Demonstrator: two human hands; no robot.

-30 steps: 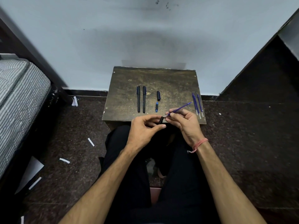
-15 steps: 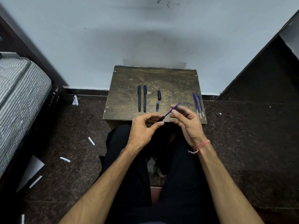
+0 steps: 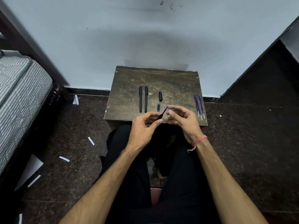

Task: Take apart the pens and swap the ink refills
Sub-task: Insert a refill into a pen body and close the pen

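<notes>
My left hand (image 3: 143, 129) grips a black pen barrel (image 3: 160, 116) over the near edge of a small dark wooden table (image 3: 176, 81). A short length of blue refill (image 3: 165, 110) sticks out of the barrel. My right hand (image 3: 183, 119) touches the refill's far tip with its fingertips, the fingers loosely apart. On the table lie two capped black pens (image 3: 143, 99), a black cap (image 3: 160, 96) and a blue tip piece (image 3: 158, 107). Three loose blue refills (image 3: 199, 105) lie near the table's right edge.
A striped mattress (image 3: 19, 94) on a dark bed frame stands at the left. White paper scraps (image 3: 64, 158) lie on the dark speckled floor. A pale wall rises behind the table. A dark piece of furniture (image 3: 265, 81) borders the right side.
The blue refill has slid much deeper into the black barrel; only a short end shows now. My right hand has moved left toward the barrel and loosened its fingers.
</notes>
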